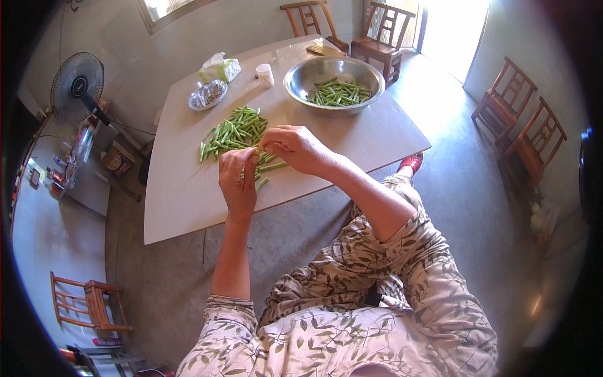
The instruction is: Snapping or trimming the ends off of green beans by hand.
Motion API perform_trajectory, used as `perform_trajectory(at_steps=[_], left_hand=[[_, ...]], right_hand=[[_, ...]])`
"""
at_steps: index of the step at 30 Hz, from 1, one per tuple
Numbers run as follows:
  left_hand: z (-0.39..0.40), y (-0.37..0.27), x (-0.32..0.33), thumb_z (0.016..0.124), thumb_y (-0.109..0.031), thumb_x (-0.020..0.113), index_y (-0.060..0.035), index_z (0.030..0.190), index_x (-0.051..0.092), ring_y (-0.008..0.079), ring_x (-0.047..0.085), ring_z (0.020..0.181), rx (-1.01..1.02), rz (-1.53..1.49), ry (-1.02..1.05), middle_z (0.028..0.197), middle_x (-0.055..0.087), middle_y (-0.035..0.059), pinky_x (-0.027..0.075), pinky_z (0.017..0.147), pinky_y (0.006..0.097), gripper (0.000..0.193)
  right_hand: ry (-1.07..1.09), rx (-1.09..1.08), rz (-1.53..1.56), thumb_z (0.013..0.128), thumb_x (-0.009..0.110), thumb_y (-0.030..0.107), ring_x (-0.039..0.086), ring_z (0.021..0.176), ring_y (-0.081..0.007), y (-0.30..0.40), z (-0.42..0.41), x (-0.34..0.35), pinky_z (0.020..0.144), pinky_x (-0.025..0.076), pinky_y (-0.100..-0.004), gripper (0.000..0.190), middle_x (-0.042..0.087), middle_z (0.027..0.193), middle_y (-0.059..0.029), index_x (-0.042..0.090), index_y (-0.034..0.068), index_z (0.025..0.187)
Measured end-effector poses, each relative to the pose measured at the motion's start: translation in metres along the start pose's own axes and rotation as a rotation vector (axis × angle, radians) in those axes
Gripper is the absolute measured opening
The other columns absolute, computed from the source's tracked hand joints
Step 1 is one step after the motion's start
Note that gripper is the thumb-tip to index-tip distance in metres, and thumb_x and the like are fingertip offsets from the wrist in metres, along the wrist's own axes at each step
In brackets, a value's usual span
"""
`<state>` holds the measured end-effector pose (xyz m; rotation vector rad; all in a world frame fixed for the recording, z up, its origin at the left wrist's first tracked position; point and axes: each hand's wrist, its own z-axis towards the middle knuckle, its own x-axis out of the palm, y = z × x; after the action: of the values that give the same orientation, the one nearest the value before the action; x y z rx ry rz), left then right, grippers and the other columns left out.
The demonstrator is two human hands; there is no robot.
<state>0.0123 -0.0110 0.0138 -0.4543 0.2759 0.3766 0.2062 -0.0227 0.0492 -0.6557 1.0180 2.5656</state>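
Note:
My left hand (pixel 239 181) and my right hand (pixel 297 148) meet fingertip to fingertip over the near part of the table. Both pinch a small green bean piece (pixel 257 151), mostly hidden by the fingers. Just beyond the hands lies a loose pile of cut green bean pieces (pixel 238 129) on the pale tabletop (pixel 188 188). A few pieces lie under and beside the fingers, one short piece (pixel 262 184) near the table's edge. Farther back on the right stands a wide stainless steel bowl (pixel 334 106), with more green bean pieces (pixel 340 92) inside.
A plastic-covered dish (pixel 207 95), a tissue pack (pixel 221 69) and a white cup (pixel 265 75) stand at the table's back left. Wooden chairs (pixel 384 45) are around the room. A fan (pixel 77 87) stands at the left. My crossed legs are beside the table's near edge.

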Motion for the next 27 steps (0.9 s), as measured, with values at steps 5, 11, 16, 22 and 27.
perform_trajectory(at_steps=[5, 11, 16, 22, 27], left_hand=[[-0.003, -0.002, 0.003, 0.091, -0.006, 0.073, -0.006, 0.106, 0.071, 0.0256, 0.064, 0.096, 0.014, 0.101, 0.052, 0.096, 0.07, 0.0078, 0.05, 0.088, 0.0387, 0.016], [-0.002, -0.006, 0.003, 0.086, -0.007, 0.076, -0.0092, 0.109, 0.072, 0.0272, 0.063, 0.094, 0.119, 0.214, 0.068, 0.093, 0.068, 0.0053, 0.05, 0.086, 0.0402, 0.023], [-0.001, -0.005, 0.008, 0.088, -0.002, 0.071, -0.0078, 0.11, 0.072, 0.0275, 0.062, 0.093, 0.081, 0.187, 0.038, 0.096, 0.067, 0.0075, 0.05, 0.085, 0.0413, 0.023], [-0.001, -0.004, 0.005, 0.09, 0.003, 0.067, -0.0048, 0.117, 0.066, 0.0291, 0.064, 0.094, 0.065, 0.173, 0.03, 0.097, 0.067, 0.0116, 0.051, 0.085, 0.0417, 0.028], [-0.01, 0.0, 0.007, 0.092, 0.002, 0.067, -0.0026, 0.122, 0.061, 0.0287, 0.068, 0.097, -0.106, 0.09, 0.032, 0.103, 0.067, 0.0139, 0.054, 0.085, 0.0409, 0.03]], right_hand=[[-0.218, -0.079, -0.272, 0.091, 0.067, 0.008, 0.065, 0.087, -0.0373, -0.001, 0.002, -0.005, 0.077, 0.053, -0.0454, 0.012, 0.066, 0.09, -0.0155, 0.065, 0.005, 0.102], [-0.589, -0.147, -0.726, 0.081, 0.067, 0.003, 0.062, 0.096, -0.0324, -0.021, 0.012, -0.054, 0.085, 0.047, -0.0472, 0.024, 0.064, 0.094, -0.0096, 0.066, 0.012, 0.103], [-0.642, 0.01, -0.864, 0.081, 0.068, 0.002, 0.061, 0.111, -0.0309, -0.066, 0.005, -0.088, 0.096, 0.043, -0.0469, 0.039, 0.067, 0.114, -0.0095, 0.068, 0.014, 0.118], [-0.526, 0.128, -0.859, 0.087, 0.069, 0.01, 0.05, 0.132, -0.0332, -0.048, 0.007, -0.064, 0.11, 0.036, -0.0506, 0.04, 0.06, 0.138, -0.0129, 0.065, 0.012, 0.127], [-0.214, -0.062, -0.539, 0.087, 0.072, 0.01, 0.061, 0.114, -0.0326, -0.008, 0.004, -0.027, 0.103, 0.043, -0.0475, 0.03, 0.07, 0.108, -0.0122, 0.069, 0.01, 0.117]])
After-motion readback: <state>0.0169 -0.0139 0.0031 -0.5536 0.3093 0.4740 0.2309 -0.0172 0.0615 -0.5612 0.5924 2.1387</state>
